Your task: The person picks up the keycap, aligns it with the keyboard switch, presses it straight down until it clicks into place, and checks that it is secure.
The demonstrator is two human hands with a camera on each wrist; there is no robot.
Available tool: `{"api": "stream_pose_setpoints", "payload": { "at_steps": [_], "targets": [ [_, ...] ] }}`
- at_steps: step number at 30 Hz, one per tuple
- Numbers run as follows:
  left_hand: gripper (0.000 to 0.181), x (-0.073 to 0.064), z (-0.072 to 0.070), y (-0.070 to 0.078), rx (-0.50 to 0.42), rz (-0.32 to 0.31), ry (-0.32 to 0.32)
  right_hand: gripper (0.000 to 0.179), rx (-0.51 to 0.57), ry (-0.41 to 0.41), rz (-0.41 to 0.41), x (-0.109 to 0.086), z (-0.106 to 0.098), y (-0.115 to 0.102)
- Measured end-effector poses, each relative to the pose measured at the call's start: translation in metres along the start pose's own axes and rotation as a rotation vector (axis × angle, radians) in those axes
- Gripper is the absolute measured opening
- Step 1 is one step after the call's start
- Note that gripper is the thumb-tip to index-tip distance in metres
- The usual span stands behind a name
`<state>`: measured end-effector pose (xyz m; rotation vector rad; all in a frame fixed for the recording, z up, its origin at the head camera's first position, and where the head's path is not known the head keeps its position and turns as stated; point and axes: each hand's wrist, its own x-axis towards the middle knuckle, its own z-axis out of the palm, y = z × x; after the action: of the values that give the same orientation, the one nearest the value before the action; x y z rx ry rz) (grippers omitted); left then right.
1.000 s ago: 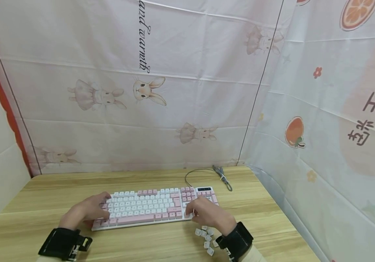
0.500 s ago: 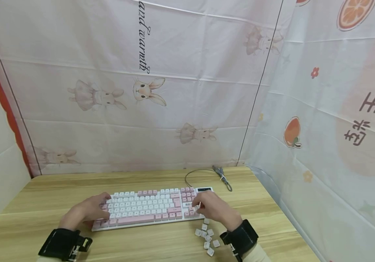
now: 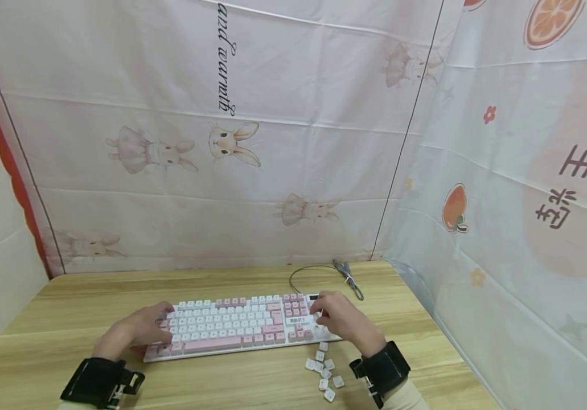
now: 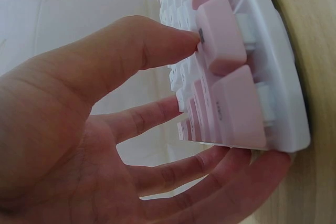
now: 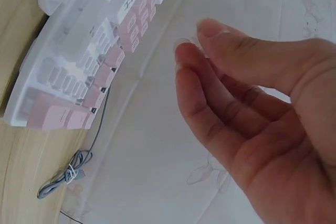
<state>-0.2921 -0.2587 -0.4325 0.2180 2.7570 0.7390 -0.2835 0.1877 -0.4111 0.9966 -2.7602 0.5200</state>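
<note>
A white and pink keyboard point(image 3: 221, 327) lies on the wooden table. My left hand point(image 3: 142, 327) grips its left end: the thumb rests on a pink keycap point(image 4: 223, 35), and fingers reach under the edge. Over the number pad at the right end hovers my right hand point(image 3: 341, 319). In the right wrist view its thumb and bent fingers stand slightly apart, and I see nothing held between them. Bare key sockets point(image 5: 63, 80) show on the number pad, beside a blurred white keycap point(image 5: 86, 35). Several loose white keycaps point(image 3: 326, 373) lie in front of the keyboard.
Behind the keyboard lies its grey cable point(image 3: 347, 273), tied in a bundle. A printed cloth point(image 3: 283, 142) hangs at the back of the wooden table point(image 3: 242, 381), and another cloth point(image 3: 477, 239) hangs along the right side.
My right hand has moved right and away from me across the number pad. It has uncovered the middle key blocks and more loose keycaps. The left hand keeps its place.
</note>
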Motion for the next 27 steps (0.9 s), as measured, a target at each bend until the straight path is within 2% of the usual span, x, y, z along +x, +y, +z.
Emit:
{"api": "stream_pose_setpoints", "payload": {
  "at_steps": [8, 13, 27],
  "targets": [
    [0.068, 0.0, 0.0, 0.0, 0.021, 0.01, 0.009, 0.019, -0.019, -0.004, 0.015, 0.0, 0.0, 0.003],
    [0.068, 0.0, 0.001, 0.001, 0.009, 0.01, 0.012, 0.02, -0.003, 0.007, 0.05, 0.001, 0.0, 0.007],
    [0.068, -0.001, 0.0, 0.002, -0.027, 0.006, 0.002, 0.02, 0.009, 0.005, 0.072, 0.003, -0.004, 0.014]
  ]
}}
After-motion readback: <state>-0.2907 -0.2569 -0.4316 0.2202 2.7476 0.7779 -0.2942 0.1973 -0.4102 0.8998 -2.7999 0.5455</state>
